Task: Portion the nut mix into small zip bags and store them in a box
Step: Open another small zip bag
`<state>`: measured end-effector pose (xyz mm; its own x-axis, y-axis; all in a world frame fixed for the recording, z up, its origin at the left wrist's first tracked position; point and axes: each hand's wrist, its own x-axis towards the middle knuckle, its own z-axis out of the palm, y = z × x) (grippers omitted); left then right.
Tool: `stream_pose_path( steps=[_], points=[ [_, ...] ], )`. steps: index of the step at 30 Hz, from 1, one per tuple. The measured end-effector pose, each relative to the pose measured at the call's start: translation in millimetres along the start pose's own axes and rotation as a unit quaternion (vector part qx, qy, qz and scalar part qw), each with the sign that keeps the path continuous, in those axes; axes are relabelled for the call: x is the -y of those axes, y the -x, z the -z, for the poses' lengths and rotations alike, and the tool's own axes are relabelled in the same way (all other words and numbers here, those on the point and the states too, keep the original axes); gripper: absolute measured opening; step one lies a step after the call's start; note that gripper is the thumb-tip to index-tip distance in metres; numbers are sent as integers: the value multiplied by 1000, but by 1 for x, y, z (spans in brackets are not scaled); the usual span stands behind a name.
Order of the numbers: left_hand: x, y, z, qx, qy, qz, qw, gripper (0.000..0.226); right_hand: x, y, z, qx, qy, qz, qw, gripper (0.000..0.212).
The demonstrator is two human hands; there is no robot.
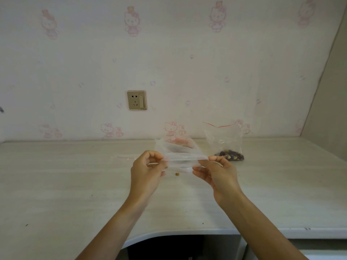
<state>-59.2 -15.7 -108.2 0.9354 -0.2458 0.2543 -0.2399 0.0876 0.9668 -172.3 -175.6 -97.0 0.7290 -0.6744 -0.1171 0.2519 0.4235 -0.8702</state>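
A small clear zip bag [180, 156] is stretched out above the table between both hands. My left hand [147, 171] pinches its left edge and my right hand [216, 171] pinches its right edge. It looks empty, with a pink blur behind its top. Behind it on the right, a larger clear zip bag [225, 141] with a red zip line stands open, with the dark nut mix [230, 157] at its bottom. A single loose nut [177, 174] lies on the table under the held bag. No box is in view.
The pale wood-grain table [75, 184] runs up to a wall with cartoon wallpaper and a socket [136, 100]. Another flat clear bag [125, 157] seems to lie left of my hands. The table's front edge curves inward near my body.
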Motion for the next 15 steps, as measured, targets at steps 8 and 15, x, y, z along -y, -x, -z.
stream_pose_path(
  steps=[8, 15],
  points=[
    [-10, -1, 7, 90, 346, 286, 889, 32, -9, -3, 8, 113, -123, -101, 981, 28],
    [-16, 1, 8, 179, 346, 304, 869, 13, -6, -5, 12, 187, -131, -109, 967, 17]
  ],
)
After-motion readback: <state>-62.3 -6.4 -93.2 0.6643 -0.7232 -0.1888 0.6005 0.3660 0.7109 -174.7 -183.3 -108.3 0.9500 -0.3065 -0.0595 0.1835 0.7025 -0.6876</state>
